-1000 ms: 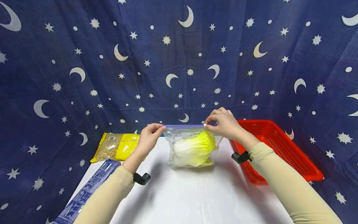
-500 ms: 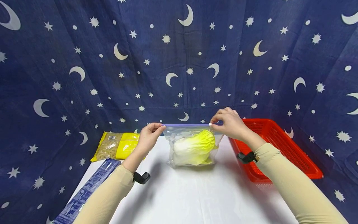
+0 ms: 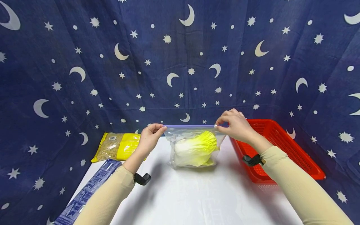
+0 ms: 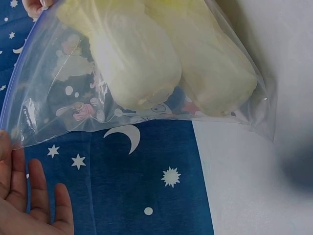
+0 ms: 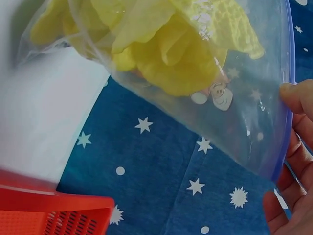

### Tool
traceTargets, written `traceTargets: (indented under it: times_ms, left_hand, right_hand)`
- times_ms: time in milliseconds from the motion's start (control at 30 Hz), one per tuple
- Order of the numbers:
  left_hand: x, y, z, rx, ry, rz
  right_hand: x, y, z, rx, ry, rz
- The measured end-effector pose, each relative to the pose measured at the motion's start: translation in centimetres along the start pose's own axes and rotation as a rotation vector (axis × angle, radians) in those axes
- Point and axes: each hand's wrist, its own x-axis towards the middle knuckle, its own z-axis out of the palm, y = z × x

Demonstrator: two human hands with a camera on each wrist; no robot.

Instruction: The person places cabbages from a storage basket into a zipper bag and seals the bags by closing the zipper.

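Observation:
A clear zip bag (image 3: 170,137) with a purple zip strip hangs upright between my hands, its base at the white table. Inside lie napa cabbages (image 3: 194,148); two pale bases (image 4: 134,63) show in the left wrist view, and yellow leaves (image 5: 181,54) in the right wrist view. My left hand (image 3: 150,138) pinches the strip's left end between thumb and index finger, the other fingers extended behind it. Near the strip's right end, my right hand (image 3: 236,125) pinches the small white slider (image 3: 215,125). The strip is stretched straight.
To the right stands a red plastic basket (image 3: 292,153), partly behind my right forearm. A yellow packet (image 3: 127,147) with a see-through window lies at the back left. In front of it is a long blue patterned packet (image 3: 92,187). A starry blue cloth (image 3: 180,62) hangs behind the white table (image 3: 197,193).
My right hand has slid rightward along the zip strip with the white slider, from above the cabbage leaves to near the bag's right corner. The left hand has stayed in place.

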Motion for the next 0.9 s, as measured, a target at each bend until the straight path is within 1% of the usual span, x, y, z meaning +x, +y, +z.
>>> traceTargets:
  times_ms: [133,333,500,533,733,767,900]
  left_hand:
    - [0.0,0.0,0.0,-0.008,0.001,0.003]
    - [0.0,0.0,-0.2,-0.005,0.009,0.006]
    - [-0.2,-0.2,-0.2,-0.007,0.012,-0.003]
    - [-0.2,-0.2,-0.2,-0.01,0.011,-0.013]
    - [-0.1,-0.6,-0.4,-0.013,0.008,-0.021]
    - [-0.1,-0.7,-0.4,-0.011,0.008,-0.014]
    - [-0.1,-0.6,-0.5,-0.008,0.013,-0.016]
  right_hand:
    - [-0.4,0.3,-0.1,-0.001,-0.001,0.006]
    - [-0.8,0.8,-0.2,-0.009,0.02,0.004]
    - [-1.3,1.0,-0.3,-0.014,0.038,-0.004]
    - [-1.4,1.1,-0.3,-0.014,0.04,-0.003]
    - [-1.8,1.7,-0.3,-0.022,0.036,-0.013]
    - [-1.9,1.8,-0.3,-0.025,0.035,-0.018]
    - [-2.3,2.1,-0.7,-0.028,0.034,-0.017]
